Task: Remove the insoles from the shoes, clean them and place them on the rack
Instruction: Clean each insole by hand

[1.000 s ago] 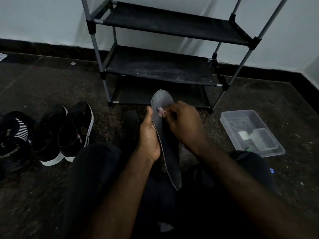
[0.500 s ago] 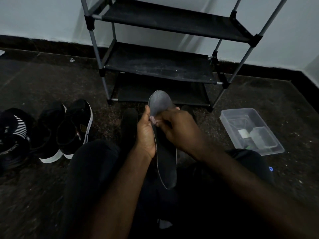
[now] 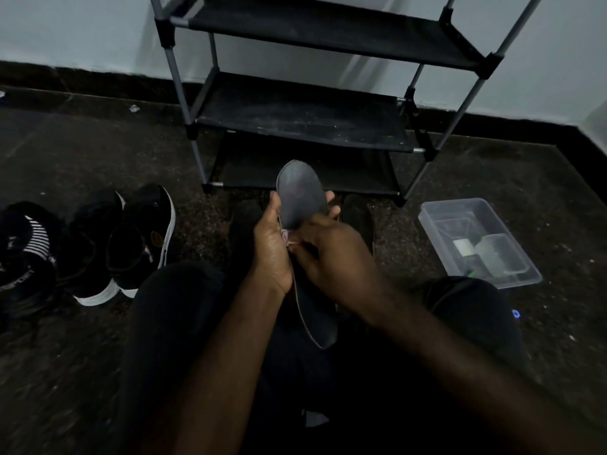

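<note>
Insole: we hold a dark grey insole upright in front of us over our lap. Its rounded toe end points up toward the rack and its heel end hangs down between our knees.
Left hand: our left hand grasps the insole along its left edge, with the thumb lying up the near face. Fingertips show past the right edge.
Right hand: our right hand is curled in against the insole's middle. It pinches a small pink scrap against the left edge, touching the left hand. We cannot tell what the scrap is.
Rack: a rack of grey poles and three black fabric shelves stands against the pale wall, just beyond the insole. We see nothing lying on the shelves.
Shoes: a pair of black sneakers with white soles sits on the floor to our left, side by side. A black striped shoe lies further left, just beside them.
Dark shapes: two dark shapes lie on the floor either side of the hands, near the rack's foot. It is too dim for us to say whether they are shoes or our feet.
Plastic box: a clear plastic box rests on the floor to our right, well apart from the hands. A smaller clear tub is inside it.
Floor: the floor is dark and speckled.
Legs: our legs, in black trousers, fill the lower view.
</note>
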### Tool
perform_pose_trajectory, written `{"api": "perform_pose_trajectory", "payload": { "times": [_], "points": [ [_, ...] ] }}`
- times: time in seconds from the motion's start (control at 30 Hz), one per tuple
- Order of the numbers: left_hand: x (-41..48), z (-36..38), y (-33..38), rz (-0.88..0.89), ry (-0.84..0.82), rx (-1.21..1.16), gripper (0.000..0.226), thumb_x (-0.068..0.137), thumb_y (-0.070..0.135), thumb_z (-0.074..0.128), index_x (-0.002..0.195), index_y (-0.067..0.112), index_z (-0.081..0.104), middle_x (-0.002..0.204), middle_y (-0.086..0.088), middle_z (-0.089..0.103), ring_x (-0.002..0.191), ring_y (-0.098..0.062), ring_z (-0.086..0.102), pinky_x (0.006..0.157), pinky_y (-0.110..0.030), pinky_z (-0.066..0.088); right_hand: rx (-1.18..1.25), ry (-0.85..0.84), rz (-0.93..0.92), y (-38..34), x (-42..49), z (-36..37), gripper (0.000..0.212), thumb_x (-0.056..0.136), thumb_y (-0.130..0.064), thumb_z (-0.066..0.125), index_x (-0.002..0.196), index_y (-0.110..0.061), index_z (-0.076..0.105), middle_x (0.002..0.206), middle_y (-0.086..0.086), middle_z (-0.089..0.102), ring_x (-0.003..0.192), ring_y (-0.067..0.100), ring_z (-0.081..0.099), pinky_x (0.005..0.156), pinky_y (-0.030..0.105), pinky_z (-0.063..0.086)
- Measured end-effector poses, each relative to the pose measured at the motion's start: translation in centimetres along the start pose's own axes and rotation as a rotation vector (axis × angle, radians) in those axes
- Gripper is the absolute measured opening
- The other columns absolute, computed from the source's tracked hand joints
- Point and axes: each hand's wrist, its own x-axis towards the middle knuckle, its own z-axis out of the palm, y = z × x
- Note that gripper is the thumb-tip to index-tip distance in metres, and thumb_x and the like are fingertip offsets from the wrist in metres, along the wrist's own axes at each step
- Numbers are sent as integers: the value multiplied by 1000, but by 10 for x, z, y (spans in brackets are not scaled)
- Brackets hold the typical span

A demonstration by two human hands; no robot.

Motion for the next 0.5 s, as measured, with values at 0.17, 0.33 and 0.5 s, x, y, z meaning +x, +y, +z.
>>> {"api": "perform_pose_trajectory", "payload": {
  "times": [0.17,0.33,0.5],
  "points": [
    [-1,3,-6,-40,-47,16,64,99,53,31,106,7,74,106,-14,71,100,-23,68,90,-34,54,-188,128,197,26,17,-17,27,96,-42,51,96,-23,71,92,-7,49,78,19,61,63,29,43],
    [-2,4,-7,-24,-39,55,62,96,53,38,129,4,58,126,-15,64,119,-26,60,102,-37,47,-85,225,275,18,14,-7,23,97,-34,55,96,-19,72,96,-1,58,79,16,61,65,24,43],
    [-3,2,-5,-47,-36,53,51,97,38,39,115,2,69,121,-18,67,117,-26,62,99,-36,49,-18,148,142,8,-1,6,17,95,-30,59,101,-24,73,99,-2,65,85,15,64,71,35,54]
  ]
}}
